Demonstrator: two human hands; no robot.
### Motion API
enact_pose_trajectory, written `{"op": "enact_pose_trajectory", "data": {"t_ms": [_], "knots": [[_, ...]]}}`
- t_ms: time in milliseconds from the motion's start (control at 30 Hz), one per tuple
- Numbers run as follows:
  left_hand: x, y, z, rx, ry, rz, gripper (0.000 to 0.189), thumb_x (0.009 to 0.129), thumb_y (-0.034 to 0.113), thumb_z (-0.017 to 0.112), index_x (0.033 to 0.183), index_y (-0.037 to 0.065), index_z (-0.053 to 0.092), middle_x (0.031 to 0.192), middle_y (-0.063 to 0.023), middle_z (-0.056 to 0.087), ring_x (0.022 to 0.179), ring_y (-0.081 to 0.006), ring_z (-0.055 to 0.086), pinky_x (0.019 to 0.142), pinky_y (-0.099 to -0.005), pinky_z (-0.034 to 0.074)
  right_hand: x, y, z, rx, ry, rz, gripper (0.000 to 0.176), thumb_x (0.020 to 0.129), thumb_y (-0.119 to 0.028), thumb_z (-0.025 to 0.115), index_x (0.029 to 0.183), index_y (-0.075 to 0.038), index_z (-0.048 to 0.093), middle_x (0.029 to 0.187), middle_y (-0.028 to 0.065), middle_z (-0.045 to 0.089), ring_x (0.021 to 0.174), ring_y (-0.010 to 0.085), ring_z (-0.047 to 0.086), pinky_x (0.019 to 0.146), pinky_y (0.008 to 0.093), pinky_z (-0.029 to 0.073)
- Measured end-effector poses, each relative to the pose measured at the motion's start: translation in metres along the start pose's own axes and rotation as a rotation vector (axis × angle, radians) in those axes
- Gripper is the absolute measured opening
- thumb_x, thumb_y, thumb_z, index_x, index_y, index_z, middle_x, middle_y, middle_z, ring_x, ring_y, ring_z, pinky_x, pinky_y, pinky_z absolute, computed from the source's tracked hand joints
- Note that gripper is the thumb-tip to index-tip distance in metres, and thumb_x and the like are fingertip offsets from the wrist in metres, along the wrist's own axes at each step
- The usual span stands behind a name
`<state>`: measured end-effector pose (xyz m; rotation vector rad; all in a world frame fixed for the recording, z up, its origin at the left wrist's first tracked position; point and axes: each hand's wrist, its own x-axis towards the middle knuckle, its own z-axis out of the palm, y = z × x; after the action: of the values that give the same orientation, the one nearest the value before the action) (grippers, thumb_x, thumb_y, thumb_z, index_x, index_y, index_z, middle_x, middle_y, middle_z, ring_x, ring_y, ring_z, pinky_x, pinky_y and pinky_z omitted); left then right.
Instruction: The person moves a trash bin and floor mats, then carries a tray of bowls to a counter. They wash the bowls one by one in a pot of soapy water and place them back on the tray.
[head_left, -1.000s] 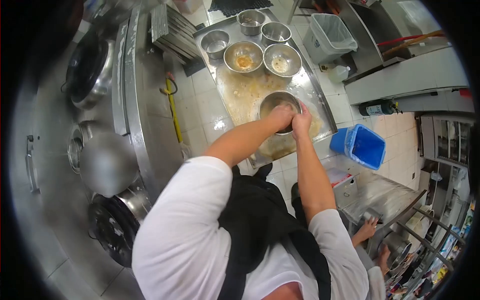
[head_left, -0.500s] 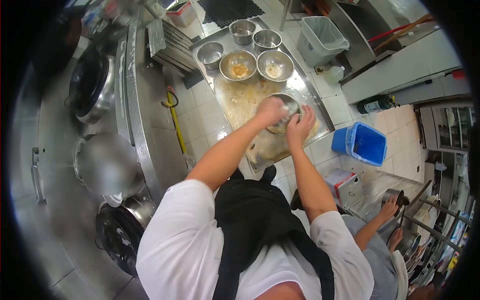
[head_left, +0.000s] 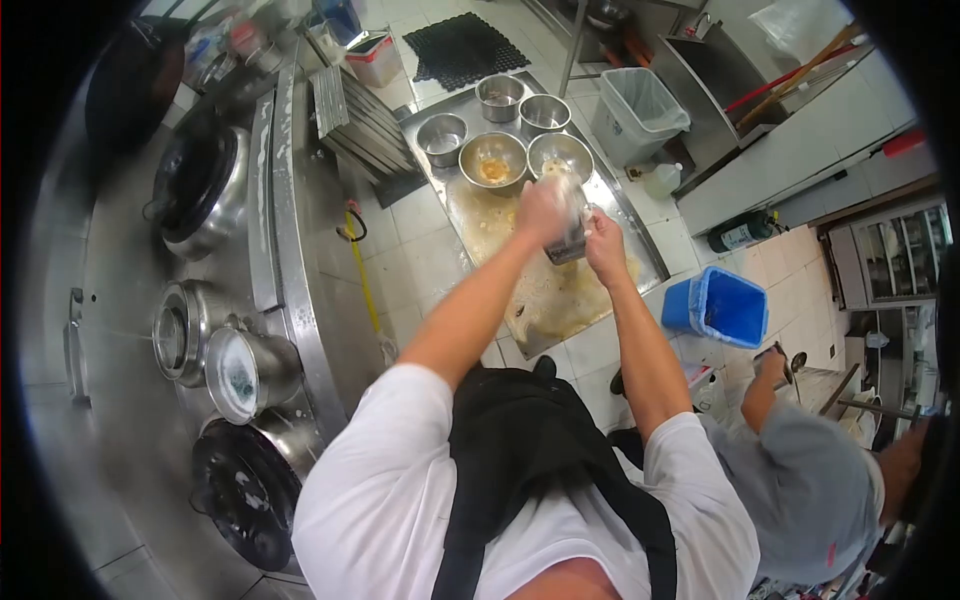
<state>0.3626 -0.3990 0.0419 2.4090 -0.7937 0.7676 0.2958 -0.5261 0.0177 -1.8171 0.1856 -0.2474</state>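
A metal bowl (head_left: 567, 250) is tilted over the table, partly covered by both hands. My right hand (head_left: 604, 247) is closed on its near right rim, thumb uppermost. My left hand (head_left: 543, 213) is at the bowl's left side, closed but smeared by motion, with a whitish blur by its fingers that I cannot make out. Just beyond are two wide metal bowls, the left bowl (head_left: 493, 163) with orange-yellow remains and the right bowl (head_left: 560, 153) with pale remains, partly behind the blur. Several smaller metal bowls (head_left: 442, 138) stand behind. The metal table (head_left: 560, 300) is wet, with yellowish residue.
A steel counter with large pots (head_left: 250, 375) runs along my left. To the right are a blue bin (head_left: 735, 305) and a grey lined bin (head_left: 640, 115). A co-worker in grey (head_left: 800, 480) stands close at my right. A black mat (head_left: 465, 50) lies beyond the table.
The bowl has gone from resting on the table to being tilted, closer to the wide bowls. Both hands moved with it. The co-worker has shifted nearer, and the view has turned slightly.
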Motion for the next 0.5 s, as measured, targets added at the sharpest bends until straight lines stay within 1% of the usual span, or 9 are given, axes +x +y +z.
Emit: {"op": "enact_pose_trajectory", "data": {"t_ms": [67, 100, 133, 200, 267, 333, 400, 467, 500], "knots": [[0.040, -0.040, 0.023, -0.462, -0.916, -0.811, 0.043, 0.084, 0.029, 0.048, 0.114, -0.001, 0.051, 0.125, -0.0213, 0.047, 0.116, -0.0365, 0.044, 0.097, -0.0425, 0.036, 0.000, 0.007, 0.000, 0.105, 0.020, -0.022, 0.025, 0.090, -0.021, 0.047, 0.083, 0.000, 0.057, 0.063, 0.0057, 0.054, 0.060, 0.0124, 0.042, 0.057, 0.0292, 0.038], [0.040, -0.013, 0.011, -0.149, -0.900, -0.363, 0.045, 0.085, 0.031, 0.047, 0.114, -0.003, 0.052, 0.122, -0.0222, 0.049, 0.115, -0.0391, 0.045, 0.095, -0.0443, 0.039, 0.003, 0.010, -0.006, -0.032, 0.047, -0.014, 0.025, 0.091, -0.021, 0.047, 0.084, 0.001, 0.057, 0.063, 0.0044, 0.054, 0.061, 0.0106, 0.043, 0.057, 0.0286, 0.038], [0.032, 0.012, 0.003, -0.137, -0.891, -0.346, 0.045, 0.085, 0.031, 0.047, 0.114, -0.003, 0.052, 0.122, -0.0222, 0.049, 0.115, -0.0391, 0.045, 0.095, -0.0443, 0.039, 0.012, 0.011, -0.007, -0.159, 0.083, -0.018, 0.025, 0.091, -0.020, 0.046, 0.085, 0.002, 0.058, 0.063, 0.0031, 0.053, 0.061, 0.0089, 0.043, 0.056, 0.0279, 0.039], [0.007, 0.045, 0.002, -0.077, 0.136, -0.071, 0.044, 0.084, 0.032, 0.049, 0.110, -0.003, 0.056, 0.109, -0.0234, 0.057, 0.100, -0.0405, 0.055, 0.085, -0.0459, 0.046, 0.008, -0.011, -0.015, -0.055, 0.090, -0.068, 0.026, 0.092, -0.021, 0.046, 0.084, 0.001, 0.059, 0.063, 0.0021, 0.053, 0.061, 0.0091, 0.044, 0.056, 0.0277, 0.039], [0.018, 0.027, 0.014, -0.057, 0.162, -0.075, 0.044, 0.085, 0.034, 0.048, 0.110, -0.002, 0.057, 0.103, -0.0188, 0.061, 0.093, -0.0349, 0.060, 0.082, -0.0445, 0.048, -0.005, -0.027, -0.028, 0.028, 0.072, -0.095, 0.028, 0.093, -0.021, 0.045, 0.083, 0.000, 0.060, 0.063, 0.0012, 0.053, 0.060, 0.0094, 0.044, 0.056, 0.0274, 0.039], [0.046, -0.022, 0.009, -0.913, -0.914, -0.840, 0.043, 0.087, 0.037, 0.043, 0.110, 0.002, 0.056, 0.108, -0.0100, 0.061, 0.099, -0.0248, 0.059, 0.089, -0.0397, 0.045, -0.007, -0.034, -0.037, 0.205, -0.012, 0.093, 0.028, 0.094, -0.021, 0.044, 0.083, -0.002, 0.062, 0.066, -0.0005, 0.056, 0.062, 0.0104, 0.046, 0.057, 0.0269, 0.040], [0.043, -0.043, 0.000, -1.282, -0.874, -1.045, 0.045, 0.088, 0.039, 0.041, 0.110, 0.003, 0.056, 0.108, -0.0084, 0.061, 0.100, -0.0228, 0.058, 0.090, -0.0375, 0.045, 0.002, -0.034, -0.040, 0.313, 0.031, 0.073, 0.028, 0.095, -0.024, 0.043, 0.090, -0.004, 0.062, 0.079, 0.0012, 0.060, 0.071, 0.0122, 0.053, 0.064, 0.0276, 0.044], [0.036, -0.042, 0.009, -1.631, -0.837, -1.240, 0.046, 0.088, 0.042, 0.039, 0.111, 0.005, 0.056, 0.109, -0.0068, 0.061, 0.100, -0.0208, 0.058, 0.090, -0.0353, 0.045, 0.008, -0.040, -0.044, 0.862, 0.161, 0.228, 0.031, 0.096, -0.026, 0.039, 0.103, -0.001, 0.057, 0.097, 0.0070, 0.060, 0.087, 0.0168, 0.057, 0.079, 0.0329, 0.047], [0.019, -0.029, 0.018, -1.877, -0.470, -1.209, 0.047, 0.088, 0.044, 0.039, 0.113, 0.007, 0.055, 0.107, -0.0070, 0.062, 0.097, -0.0207, 0.059, 0.089, -0.0357, 0.045, 0.007, -0.048, -0.047, 1.098, 0.070, 0.281, 0.033, 0.097, -0.025, 0.035, 0.110, 0.001, 0.051, 0.109, 0.0112, 0.057, 0.098, 0.0224, 0.057, 0.089, 0.0397, 0.045]]}}
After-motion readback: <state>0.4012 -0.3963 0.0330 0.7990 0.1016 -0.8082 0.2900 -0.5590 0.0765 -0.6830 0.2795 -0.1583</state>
